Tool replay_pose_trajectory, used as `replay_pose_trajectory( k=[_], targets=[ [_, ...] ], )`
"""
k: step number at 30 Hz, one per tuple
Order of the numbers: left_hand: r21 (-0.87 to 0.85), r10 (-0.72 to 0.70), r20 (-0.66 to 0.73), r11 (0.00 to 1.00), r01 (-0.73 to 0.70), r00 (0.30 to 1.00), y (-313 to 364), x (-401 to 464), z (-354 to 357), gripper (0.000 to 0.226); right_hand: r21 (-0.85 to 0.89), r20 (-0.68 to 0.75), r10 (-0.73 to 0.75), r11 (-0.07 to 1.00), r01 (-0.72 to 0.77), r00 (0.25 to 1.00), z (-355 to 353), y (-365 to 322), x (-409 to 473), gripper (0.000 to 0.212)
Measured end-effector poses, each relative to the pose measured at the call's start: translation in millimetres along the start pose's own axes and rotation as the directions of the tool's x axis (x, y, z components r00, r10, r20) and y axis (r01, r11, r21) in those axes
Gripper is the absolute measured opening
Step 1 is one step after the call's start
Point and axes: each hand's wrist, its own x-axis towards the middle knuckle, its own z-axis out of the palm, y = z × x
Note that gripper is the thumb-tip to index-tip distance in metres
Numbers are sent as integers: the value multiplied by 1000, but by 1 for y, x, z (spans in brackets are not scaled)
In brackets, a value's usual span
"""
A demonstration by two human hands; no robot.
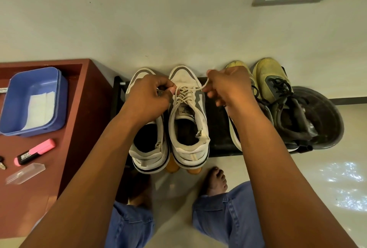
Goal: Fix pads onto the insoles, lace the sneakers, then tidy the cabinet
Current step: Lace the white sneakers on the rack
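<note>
Two white and grey sneakers stand side by side on a black shoe rack [216, 128], toes to the wall. The right sneaker [188, 120] has a cream lace [184, 96] threaded across its front. My left hand [147, 98] pinches the lace at that sneaker's left eyelets. A loose lace end [204, 84] is pulled up and to the right by my right hand [228, 88], which grips it. The left sneaker [147, 144] is partly hidden under my left hand; its laces are not visible.
A pair of yellow-green sneakers [272, 80] with black laces stands on the rack's right, by a dark round bin [325, 116]. A red-brown cabinet top [79, 112] at left bears a blue tub [33, 100], a pink highlighter [34, 151] and a clear case [25, 173]. My bare feet stand below.
</note>
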Motion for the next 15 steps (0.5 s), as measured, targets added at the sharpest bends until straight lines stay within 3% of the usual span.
replay_pose_trajectory(
  k=[2,3,5,9,11,15],
  targets=[
    [-4,0,-3,1000,0,1000,0,0,-1,13,-355,-35,-42,935,27,998,0,7,3,26],
    [-4,4,-3,1000,-4,1000,0,0,-1,13,-442,-58,-71,896,38,996,0,8,4,25],
    [-6,10,0,1000,-10,1000,0,-1,-1,13,-441,-39,-162,888,129,986,-2,5,3,9],
    [-5,10,0,1000,-10,1000,1,0,-1,13,-249,236,-221,928,278,946,-1,-5,-2,36],
    [1,12,5,1000,-12,1000,0,0,-1,13,-280,361,-199,909,310,911,1,-6,-5,34],
    [6,19,0,1000,-19,1000,-1,0,-2,13,-391,417,-213,836,385,884,0,-2,-5,32]
  ],
)
